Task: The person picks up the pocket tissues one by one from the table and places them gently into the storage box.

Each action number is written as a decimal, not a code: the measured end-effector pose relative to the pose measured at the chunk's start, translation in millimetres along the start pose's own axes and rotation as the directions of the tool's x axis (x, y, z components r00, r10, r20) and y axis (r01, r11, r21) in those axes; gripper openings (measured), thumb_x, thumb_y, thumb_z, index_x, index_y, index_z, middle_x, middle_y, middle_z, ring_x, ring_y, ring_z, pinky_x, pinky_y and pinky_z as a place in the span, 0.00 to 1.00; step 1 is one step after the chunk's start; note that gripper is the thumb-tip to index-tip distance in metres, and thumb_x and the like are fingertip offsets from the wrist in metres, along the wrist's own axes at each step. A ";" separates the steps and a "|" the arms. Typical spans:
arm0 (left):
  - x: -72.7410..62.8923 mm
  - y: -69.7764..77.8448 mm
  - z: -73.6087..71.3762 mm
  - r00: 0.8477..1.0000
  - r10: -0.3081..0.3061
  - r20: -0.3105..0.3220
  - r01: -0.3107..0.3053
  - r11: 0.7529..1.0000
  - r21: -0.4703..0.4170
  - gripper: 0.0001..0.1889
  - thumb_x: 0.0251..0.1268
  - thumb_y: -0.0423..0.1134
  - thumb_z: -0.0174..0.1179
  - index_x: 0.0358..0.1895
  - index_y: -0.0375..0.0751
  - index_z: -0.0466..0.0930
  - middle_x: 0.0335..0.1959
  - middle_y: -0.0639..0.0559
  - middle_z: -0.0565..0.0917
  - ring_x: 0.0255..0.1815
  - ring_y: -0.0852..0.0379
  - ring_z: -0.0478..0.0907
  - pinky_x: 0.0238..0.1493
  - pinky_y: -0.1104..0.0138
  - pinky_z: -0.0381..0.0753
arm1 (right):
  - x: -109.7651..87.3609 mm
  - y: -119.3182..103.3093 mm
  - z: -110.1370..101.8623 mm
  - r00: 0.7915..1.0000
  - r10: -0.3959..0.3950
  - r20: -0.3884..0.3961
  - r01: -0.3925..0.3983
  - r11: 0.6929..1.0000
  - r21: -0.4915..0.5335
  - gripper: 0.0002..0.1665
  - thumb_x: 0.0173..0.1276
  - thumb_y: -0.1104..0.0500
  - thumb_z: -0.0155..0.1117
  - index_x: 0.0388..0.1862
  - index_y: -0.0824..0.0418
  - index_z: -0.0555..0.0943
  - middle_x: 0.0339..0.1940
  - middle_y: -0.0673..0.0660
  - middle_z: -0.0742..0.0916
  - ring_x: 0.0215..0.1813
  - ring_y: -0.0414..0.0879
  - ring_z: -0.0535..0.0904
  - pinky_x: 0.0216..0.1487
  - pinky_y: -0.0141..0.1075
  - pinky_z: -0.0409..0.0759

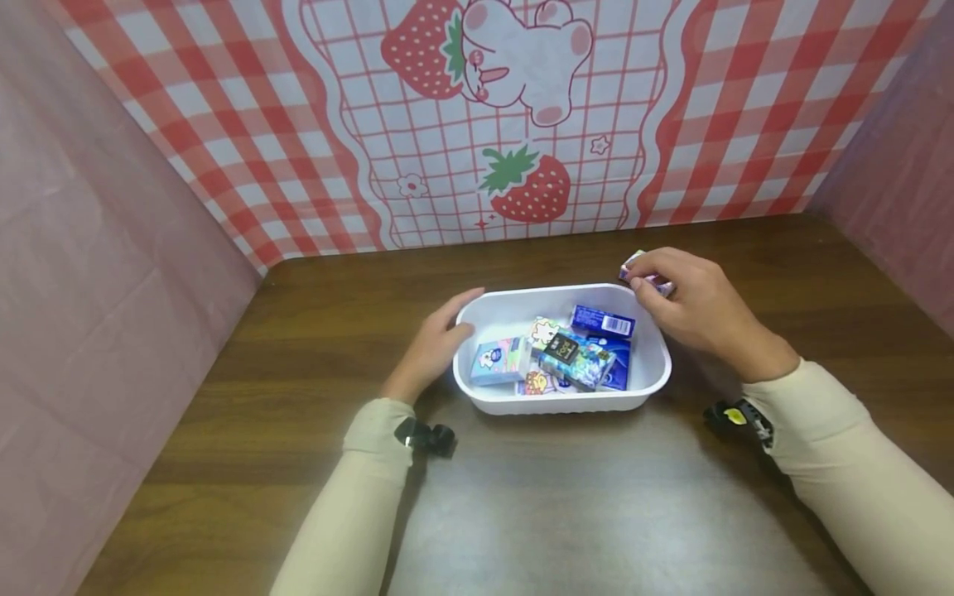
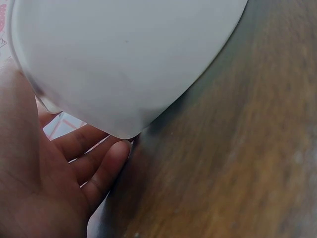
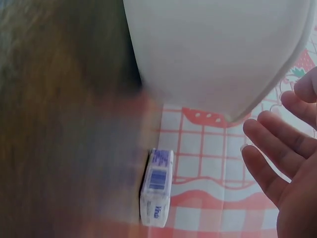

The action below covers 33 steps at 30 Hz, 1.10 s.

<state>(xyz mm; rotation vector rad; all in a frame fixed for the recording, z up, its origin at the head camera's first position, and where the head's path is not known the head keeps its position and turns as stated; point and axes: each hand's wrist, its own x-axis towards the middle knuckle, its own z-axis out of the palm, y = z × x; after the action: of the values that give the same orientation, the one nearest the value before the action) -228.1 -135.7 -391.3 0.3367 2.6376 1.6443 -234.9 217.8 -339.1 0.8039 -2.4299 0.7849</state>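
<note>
A white plastic basin [image 1: 559,403] stands on the table with several small tissue packs in it. Among them are a pastel pack [image 1: 498,362], a patterned pack with a black label [image 1: 585,362] and a blue pack with a barcode [image 1: 604,321]. My left hand [image 1: 428,352] grips the basin's left end, thumb at the rim and fingers along the outer wall. Past the basin's back right corner, my right hand [image 1: 689,302] hovers over a white and purple tissue pack [image 3: 157,188]. In the right wrist view its loosely bent fingers are apart from that pack.
The brown wooden table [image 1: 313,356] extends around the basin. A red and white checked cloth [image 1: 522,165] with strawberries hangs behind it. Pale pink cloth [image 1: 112,248] closes off the left side, with more on the right.
</note>
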 end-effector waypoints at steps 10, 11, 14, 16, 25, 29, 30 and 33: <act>0.3 -0.3 0.2 1.000 0.003 -0.003 -0.003 1.000 -0.005 0.28 0.71 0.36 0.54 0.72 0.62 0.71 0.71 0.58 0.71 0.71 0.56 0.66 0.72 0.50 0.63 | -1.4 11.3 -3.7 0.994 0.106 0.033 -0.106 0.994 -0.005 0.13 0.69 0.61 0.65 0.51 0.63 0.84 0.50 0.62 0.86 0.44 0.55 0.80 0.45 0.55 0.83; 0.4 -0.2 0.2 1.000 0.004 -0.004 -0.004 1.000 -0.004 0.28 0.71 0.36 0.54 0.72 0.62 0.71 0.71 0.58 0.71 0.71 0.56 0.66 0.72 0.51 0.63 | -1.7 12.6 -3.9 0.991 0.128 0.040 -0.127 0.992 -0.013 0.14 0.69 0.61 0.65 0.52 0.62 0.84 0.50 0.62 0.86 0.43 0.56 0.79 0.44 0.54 0.82; 0.8 -0.3 0.3 1.000 0.009 -0.003 -0.009 1.000 -0.005 0.27 0.71 0.36 0.53 0.72 0.61 0.71 0.71 0.58 0.71 0.72 0.56 0.66 0.72 0.51 0.62 | -2.3 17.0 -4.4 0.977 0.199 0.075 -0.196 0.980 -0.044 0.17 0.69 0.58 0.64 0.55 0.62 0.83 0.50 0.64 0.86 0.39 0.55 0.78 0.38 0.50 0.81; 1.0 -0.7 0.4 1.000 0.010 -0.003 -0.010 1.000 -0.002 0.27 0.71 0.36 0.53 0.72 0.61 0.71 0.71 0.58 0.71 0.72 0.56 0.66 0.72 0.50 0.62 | -2.6 19.7 -4.8 0.961 0.251 0.119 -0.244 0.967 -0.068 0.19 0.70 0.56 0.62 0.58 0.61 0.81 0.49 0.65 0.85 0.38 0.55 0.76 0.33 0.46 0.79; 0.9 -1.6 0.1 1.000 0.006 0.000 -0.006 1.000 -0.002 0.28 0.71 0.36 0.53 0.72 0.62 0.71 0.72 0.59 0.71 0.72 0.56 0.65 0.73 0.50 0.62 | -0.8 27.2 -5.2 0.887 0.372 0.272 -0.349 0.928 -0.130 0.28 0.72 0.53 0.59 0.67 0.63 0.73 0.57 0.71 0.81 0.46 0.62 0.76 0.51 0.63 0.78; 0.9 -2.2 0.6 1.000 0.009 -0.002 -0.009 1.000 -0.005 0.28 0.71 0.35 0.53 0.72 0.62 0.71 0.71 0.59 0.71 0.72 0.56 0.66 0.72 0.50 0.62 | -0.3 29.1 -4.5 0.876 0.385 0.291 -0.361 0.923 -0.136 0.29 0.72 0.53 0.59 0.68 0.64 0.72 0.59 0.73 0.80 0.49 0.64 0.76 0.54 0.65 0.76; 0.9 -2.3 0.5 1.000 0.010 -0.003 -0.010 1.000 -0.006 0.28 0.71 0.35 0.53 0.72 0.62 0.71 0.71 0.59 0.71 0.72 0.56 0.66 0.72 0.50 0.62 | -0.3 29.5 -4.4 0.875 0.385 0.294 -0.360 0.923 -0.138 0.29 0.72 0.53 0.59 0.68 0.64 0.71 0.59 0.73 0.79 0.50 0.64 0.76 0.55 0.65 0.75; 1.2 -2.4 0.3 1.000 0.013 -0.003 -0.013 1.000 -0.006 0.27 0.71 0.36 0.53 0.72 0.62 0.71 0.71 0.59 0.71 0.72 0.56 0.66 0.72 0.50 0.62 | -0.1 30.7 -4.0 0.868 0.390 0.306 -0.362 0.921 -0.147 0.30 0.72 0.53 0.59 0.69 0.65 0.70 0.60 0.73 0.78 0.52 0.65 0.76 0.57 0.66 0.74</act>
<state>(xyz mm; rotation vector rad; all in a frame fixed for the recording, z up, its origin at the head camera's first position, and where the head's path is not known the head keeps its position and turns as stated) -229.6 -136.3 -393.5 0.3526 2.6382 1.6574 -253.8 240.8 -347.6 0.4562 -2.9582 0.7206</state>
